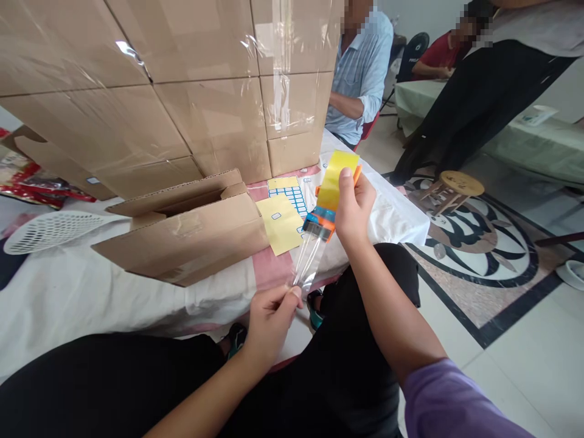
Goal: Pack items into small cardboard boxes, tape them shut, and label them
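Observation:
My right hand [356,204] grips a tape dispenser [320,222] with orange and blue parts and a wide yellow-looking roll of tape [337,176]. From its cutter a clear strip of tape [308,261] stretches down to my left hand [274,319], whose thumb and finger pinch the strip's end. The strip is taut and slightly creased. To the left of the dispenser, an open cardboard box [201,234] lies on the cloth-covered table, flaps spread to the left. Beside it is a yellow sheet [280,222] with a small label on it.
Behind the box rises a tall stack of taped cartons [205,103]. A white perforated fly swatter [50,231] lies at left, near red packets [34,182]. A person in a light blue shirt [367,61] sits beyond the stack. A wooden stool [460,182] stands on the floor at right.

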Available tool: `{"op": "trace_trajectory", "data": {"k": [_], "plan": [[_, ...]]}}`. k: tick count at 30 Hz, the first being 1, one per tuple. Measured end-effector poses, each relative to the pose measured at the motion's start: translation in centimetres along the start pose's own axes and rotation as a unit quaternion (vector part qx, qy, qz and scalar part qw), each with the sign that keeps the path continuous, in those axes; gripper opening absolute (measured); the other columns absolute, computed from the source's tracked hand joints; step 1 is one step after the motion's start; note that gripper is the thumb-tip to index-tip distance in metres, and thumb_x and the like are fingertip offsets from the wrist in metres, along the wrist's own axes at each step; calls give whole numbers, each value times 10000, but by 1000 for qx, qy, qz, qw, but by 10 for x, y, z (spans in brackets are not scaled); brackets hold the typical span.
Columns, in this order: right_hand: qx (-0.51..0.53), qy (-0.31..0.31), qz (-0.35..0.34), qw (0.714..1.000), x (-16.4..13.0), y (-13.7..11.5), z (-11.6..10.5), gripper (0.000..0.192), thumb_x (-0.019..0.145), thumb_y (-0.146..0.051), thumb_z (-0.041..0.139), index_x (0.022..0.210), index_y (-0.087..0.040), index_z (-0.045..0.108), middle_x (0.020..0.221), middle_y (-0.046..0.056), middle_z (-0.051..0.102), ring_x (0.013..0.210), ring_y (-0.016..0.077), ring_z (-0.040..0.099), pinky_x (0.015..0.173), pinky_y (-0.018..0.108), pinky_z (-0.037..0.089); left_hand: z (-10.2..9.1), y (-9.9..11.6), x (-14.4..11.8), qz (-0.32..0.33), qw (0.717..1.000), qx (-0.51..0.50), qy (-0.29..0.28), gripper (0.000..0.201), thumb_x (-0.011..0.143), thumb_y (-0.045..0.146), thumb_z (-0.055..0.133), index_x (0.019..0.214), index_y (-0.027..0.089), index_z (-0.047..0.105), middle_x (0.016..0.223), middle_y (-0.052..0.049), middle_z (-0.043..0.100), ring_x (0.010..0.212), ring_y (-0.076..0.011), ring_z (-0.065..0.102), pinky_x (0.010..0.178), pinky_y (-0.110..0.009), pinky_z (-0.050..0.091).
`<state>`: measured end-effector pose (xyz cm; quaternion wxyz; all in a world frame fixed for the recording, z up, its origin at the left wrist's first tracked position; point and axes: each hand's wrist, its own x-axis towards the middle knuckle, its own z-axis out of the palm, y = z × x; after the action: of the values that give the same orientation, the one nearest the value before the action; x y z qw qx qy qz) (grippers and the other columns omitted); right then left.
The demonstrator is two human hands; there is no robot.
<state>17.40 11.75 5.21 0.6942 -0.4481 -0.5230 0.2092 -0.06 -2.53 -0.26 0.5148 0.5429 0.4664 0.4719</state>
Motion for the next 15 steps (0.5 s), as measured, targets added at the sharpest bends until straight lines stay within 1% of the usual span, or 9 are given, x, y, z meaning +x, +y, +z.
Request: {"op": "trace_trajectory", "data": {"k": [4,5,7,9,11,15], "plan": [[26,24,15,999,-1,-1,2,476,936,-690,520,791,-236,527,638,-32,444,566,128,517,508,267,425,-4,9,-2,105,989,103,-5,395,926,252,545,540,168,530,483,56,347,466,-65,323,484,-230,252],[28,24,17,999,-1,-2,3,481,931,-691,529,779,-235,520,632,-34,434,561,126,509,507,267,424,-5,12,-2,122,986,118,-4,399,925,242,545,534,166,519,486,56,338,469,-63,315,484,-232,244],[29,25,20,999,-1,-2,4,495,918,-697,546,758,-231,503,626,-38,420,557,122,498,507,265,425,-7,16,-1,134,982,131,-3,409,924,233,538,524,163,500,487,55,315,471,-62,300,482,-236,230],[31,26,27,999,-1,-1,4,506,907,-707,556,748,-231,488,625,-40,415,556,119,494,505,263,429,-8,19,0,123,984,127,-8,417,924,239,531,517,164,490,485,54,306,473,-65,299,481,-237,230],[40,31,36,998,-1,0,4,513,904,-710,559,740,-233,472,624,-41,415,545,114,484,496,258,427,-7,18,0,97,989,111,-15,411,925,259,528,524,170,506,478,52,328,470,-71,320,480,-236,244],[78,45,40,995,2,2,4,543,902,-719,555,694,-236,416,609,-47,393,503,102,452,475,256,423,-4,8,2,32,997,65,-33,386,922,312,540,560,183,562,469,53,359,459,-83,337,476,-240,270]]}}
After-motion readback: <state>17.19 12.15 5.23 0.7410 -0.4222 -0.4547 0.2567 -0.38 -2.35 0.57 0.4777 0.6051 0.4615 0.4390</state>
